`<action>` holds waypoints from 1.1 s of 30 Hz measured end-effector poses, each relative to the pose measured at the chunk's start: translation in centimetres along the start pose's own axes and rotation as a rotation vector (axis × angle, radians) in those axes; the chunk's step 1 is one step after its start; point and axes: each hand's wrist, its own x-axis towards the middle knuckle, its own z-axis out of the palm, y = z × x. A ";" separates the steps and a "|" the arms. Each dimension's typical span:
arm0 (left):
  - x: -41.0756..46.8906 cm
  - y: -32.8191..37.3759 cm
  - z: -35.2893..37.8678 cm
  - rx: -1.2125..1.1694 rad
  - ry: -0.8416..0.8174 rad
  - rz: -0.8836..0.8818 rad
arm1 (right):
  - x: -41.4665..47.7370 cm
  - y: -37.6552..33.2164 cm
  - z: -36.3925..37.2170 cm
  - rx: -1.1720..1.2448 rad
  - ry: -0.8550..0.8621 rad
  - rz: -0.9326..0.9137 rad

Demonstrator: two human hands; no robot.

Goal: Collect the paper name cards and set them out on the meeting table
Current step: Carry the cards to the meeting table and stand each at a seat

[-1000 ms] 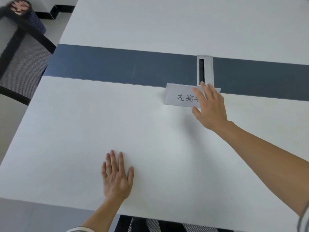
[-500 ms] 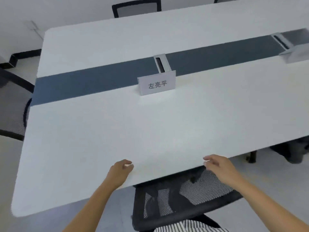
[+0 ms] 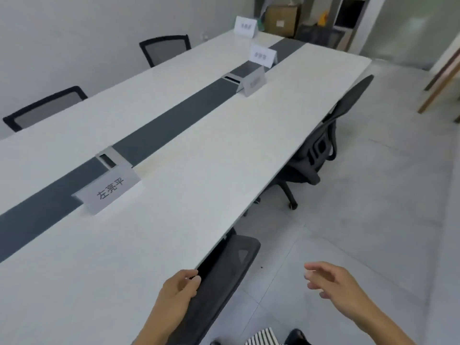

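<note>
One folded white paper name card (image 3: 109, 189) stands left of centre on the long white table (image 3: 224, 150), 3 further cards (image 3: 263, 55) toward top centre; the left hand (image 3: 179, 287) and right hand (image 3: 331, 285) at the bottom show released, empty grips, so this placing looks done and collecting another card seems next.

Grey tiled floor (image 3: 373, 220), black office chairs (image 3: 316, 155)

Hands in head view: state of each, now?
Left hand: loosely curled at the table edge, empty.
Right hand: open, empty, off the table.
</note>
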 end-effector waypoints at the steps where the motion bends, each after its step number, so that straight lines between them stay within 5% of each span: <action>1: 0.7 1.8 1.6 0.019 -0.017 0.033 | -0.3 0.4 -1.9 0.041 0.036 -0.001; 13: 7.1 22.5 26.3 0.128 -0.375 0.251 | 0.1 5.6 -27.2 0.379 0.477 0.060; 22: 15.9 33.2 37.5 0.142 -0.455 0.284 | 8.8 4.8 -38.9 0.454 0.557 0.084; 33: 28.4 55.4 53.5 0.302 -0.576 0.427 | 21.7 -0.3 -58.1 0.541 0.672 0.070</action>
